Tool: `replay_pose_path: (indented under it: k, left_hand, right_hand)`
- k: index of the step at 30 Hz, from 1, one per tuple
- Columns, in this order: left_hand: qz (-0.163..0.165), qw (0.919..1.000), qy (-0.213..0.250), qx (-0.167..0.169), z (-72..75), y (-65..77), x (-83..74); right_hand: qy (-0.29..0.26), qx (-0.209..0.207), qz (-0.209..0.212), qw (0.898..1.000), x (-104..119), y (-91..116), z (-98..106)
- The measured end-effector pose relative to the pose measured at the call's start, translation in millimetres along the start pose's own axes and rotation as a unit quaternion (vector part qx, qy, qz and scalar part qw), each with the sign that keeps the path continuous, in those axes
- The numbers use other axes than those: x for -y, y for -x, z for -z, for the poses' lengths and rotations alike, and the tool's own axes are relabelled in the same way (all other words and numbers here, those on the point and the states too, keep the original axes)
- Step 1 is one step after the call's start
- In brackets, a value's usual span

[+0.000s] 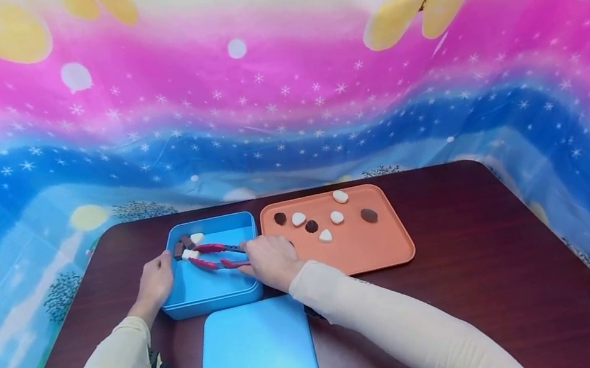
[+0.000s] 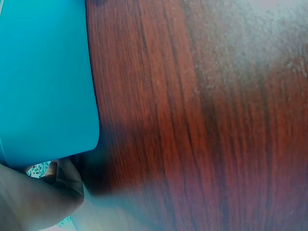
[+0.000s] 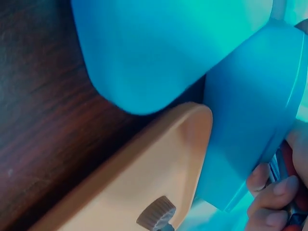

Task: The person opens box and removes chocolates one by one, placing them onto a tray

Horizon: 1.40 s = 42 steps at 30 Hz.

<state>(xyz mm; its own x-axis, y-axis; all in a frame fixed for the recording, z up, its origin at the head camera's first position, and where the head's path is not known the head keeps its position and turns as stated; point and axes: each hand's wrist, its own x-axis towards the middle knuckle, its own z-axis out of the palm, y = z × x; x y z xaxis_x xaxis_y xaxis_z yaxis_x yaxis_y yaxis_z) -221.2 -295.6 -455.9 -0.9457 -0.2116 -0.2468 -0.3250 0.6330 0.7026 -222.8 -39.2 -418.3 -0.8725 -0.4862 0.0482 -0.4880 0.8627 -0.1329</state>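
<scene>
My right hand (image 1: 272,260) grips red-tipped tongs (image 1: 211,247), which reach over the right wall into a blue box (image 1: 214,293). Between the tong tips, or right by them, is a white piece (image 1: 190,254) like a chocolate; whether it is pinched I cannot tell. Beside it in the box lie brown chocolate-like pieces (image 1: 178,250) and another white one (image 1: 197,238). At the box's left wall my left hand (image 1: 155,283) holds the rim. In the right wrist view, curled fingers (image 3: 274,197) wrap the tongs' handles by the box wall.
An orange tray (image 1: 357,257) right of the box carries several white and dark brown pieces, including a ridged brown one (image 3: 158,213). A blue lid (image 1: 258,361) lies flat on the dark wooden table (image 1: 481,245) in front. Behind hangs a printed cloth (image 1: 285,115).
</scene>
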Motion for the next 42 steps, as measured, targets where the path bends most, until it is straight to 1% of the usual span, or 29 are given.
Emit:
replay_pose_path:
  k: [4,7,14,21,23,28,32,35,39,42]
  left_hand:
    - [0.002,1.0,-0.001,0.005,0.8,-0.2,-1.7]
    - [0.005,1.0,-0.004,0.005,1.2,0.5,-2.3]
    - [0.003,1.0,-0.001,0.003,1.4,3.0,-3.3]
    - [0.017,0.9998,0.003,0.009,0.0,3.3,-2.4]
    - [0.016,0.9998,0.004,0.01,0.0,3.5,-2.6]
    - [0.013,0.9999,-0.001,0.007,3.9,5.0,-1.6]
    - [0.014,0.9999,-0.001,0.009,5.9,6.3,0.6]
    - [0.009,0.9999,-0.001,0.01,5.0,4.4,1.2]
    - [0.0,1.0,-0.001,0.005,2.6,3.7,0.4]
    - [-0.006,1.0,0.002,0.003,2.1,5.6,-0.4]
  right_hand:
    - [0.008,-0.003,-0.008,1.0,0.8,1.5,-1.6]
    - [0.001,-0.008,-0.011,1.0,0.7,2.4,-3.3]
    - [-0.036,-0.022,-0.021,0.999,-1.0,5.9,-7.8]
    - [-0.081,-0.034,-0.026,0.996,-5.6,11.3,-12.4]
    - [-0.094,-0.037,-0.03,0.994,-7.4,13.8,-12.6]
    - [-0.126,-0.046,-0.033,0.99,-9.6,20.6,-8.4]
    - [-0.156,-0.047,-0.03,0.986,-11.9,27.9,-2.9]
    - [-0.179,-0.041,-0.038,0.982,-17.1,34.7,2.6]
    - [-0.193,-0.043,-0.04,0.98,-28.1,46.8,11.2]
    - [-0.187,-0.049,-0.034,0.981,-36.4,56.9,17.6]
